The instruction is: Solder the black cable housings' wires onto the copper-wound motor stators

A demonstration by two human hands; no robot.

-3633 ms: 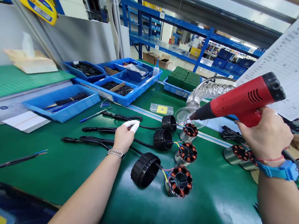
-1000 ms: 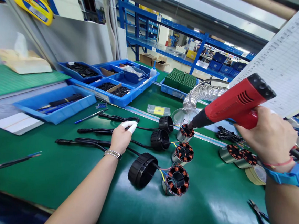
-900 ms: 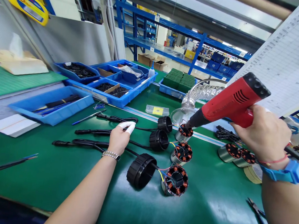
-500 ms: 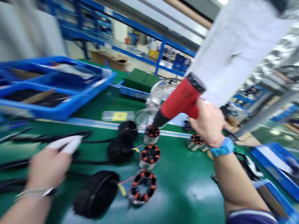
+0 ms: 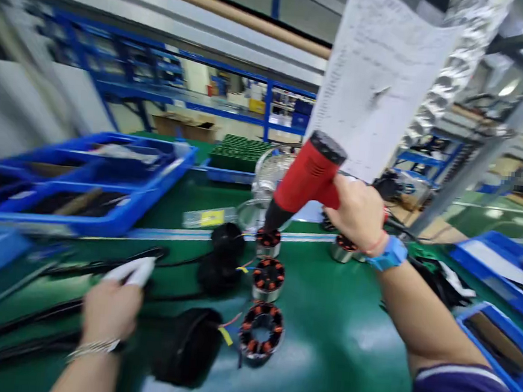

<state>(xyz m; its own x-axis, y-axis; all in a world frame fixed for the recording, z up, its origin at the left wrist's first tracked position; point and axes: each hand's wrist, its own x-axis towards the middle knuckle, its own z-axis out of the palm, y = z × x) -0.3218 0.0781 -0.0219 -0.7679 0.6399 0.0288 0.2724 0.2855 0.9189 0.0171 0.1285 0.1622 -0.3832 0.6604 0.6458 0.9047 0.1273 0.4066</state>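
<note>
The green bench mat (image 5: 351, 324) fills most of the shot, and the whole frame is pretty motion-blurred. Far left there's a set of blue parts trays (image 5: 106, 208) with dark bits in them, and a big printed sheet (image 5: 374, 78) hangs down top right.

Next biggest is the red heat gun (image 5: 306, 175). The right hand (image 5: 355, 212) is wrapped fully around its grip, fingers closed tight, blue wrist strap (image 5: 386, 257) just behind it. The black nozzle points down and left, right over the farthest stator (image 5: 267, 240), close to it, though I can't tell if it's touching.

Three copper-wound stators sit in a row running near to far in the middle of the mat: farthest one, middle stator (image 5: 268, 278), nearest stator (image 5: 260, 333). Each has a black round cap beside it on the left, the nearest cap (image 5: 186, 344) being the biggest in frame, with coloured wires between.

The left hand (image 5: 110, 311) is near left, resting down on the black cables (image 5: 53, 312), white cot on a finger (image 5: 135, 269). Too blurry to tell whether it's gripping anything or how open it is.
</note>
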